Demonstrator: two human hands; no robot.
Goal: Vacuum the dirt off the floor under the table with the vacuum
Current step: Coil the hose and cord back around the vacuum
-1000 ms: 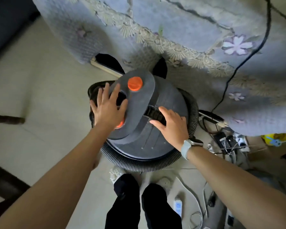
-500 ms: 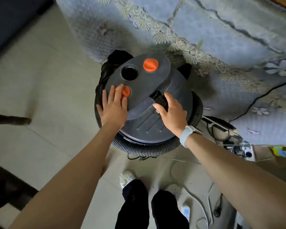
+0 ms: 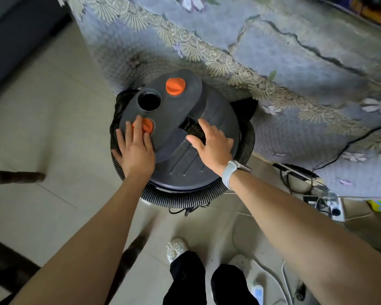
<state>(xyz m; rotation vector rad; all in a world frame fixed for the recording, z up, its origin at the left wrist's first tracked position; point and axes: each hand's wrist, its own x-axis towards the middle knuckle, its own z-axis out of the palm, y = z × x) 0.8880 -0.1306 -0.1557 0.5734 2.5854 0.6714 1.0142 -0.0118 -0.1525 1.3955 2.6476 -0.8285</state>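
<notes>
Where the view drops closest, two dark trouser legs (image 3: 185, 280) end in pale shoes (image 3: 176, 252) on the tiled floor (image 3: 42, 133), with a white power strip (image 3: 257, 293) and a loose white cable (image 3: 271, 276) lying just beside the right foot. Both bare forearms reach forward from there to the vacuum (image 3: 185, 137) — a round, dark canister standing on the floor right against the hanging edge of the table's cloth.

The left hand (image 3: 136, 148) lies flat on the canister's raised top plate, fingers straight and slightly spread, the fingertips resting on the nearer orange knob (image 3: 147, 126). The right hand (image 3: 213, 144), a pale band (image 3: 229, 172) on its wrist, has its fingers curled onto the black carrying handle (image 3: 191, 128) with the thumb stretched out to the side. How far the fingers wrap under the handle cannot be told.

Beyond the left fingers an open round port (image 3: 149, 102) shows only darkness inside, and past it sits a second orange cap (image 3: 175, 86). A ribbed grey hose (image 3: 185, 199) coils round the canister's base.

To the right lie tangled dark cords (image 3: 295, 181) and a socket block (image 3: 334, 208). At the left edge a dark wooden leg (image 3: 15, 177) lies across the tiles. Farthest off, the lavender lace-trimmed tablecloth (image 3: 273, 51) hangs low behind the vacuum, a black wire (image 3: 350, 144) trailing over it.
</notes>
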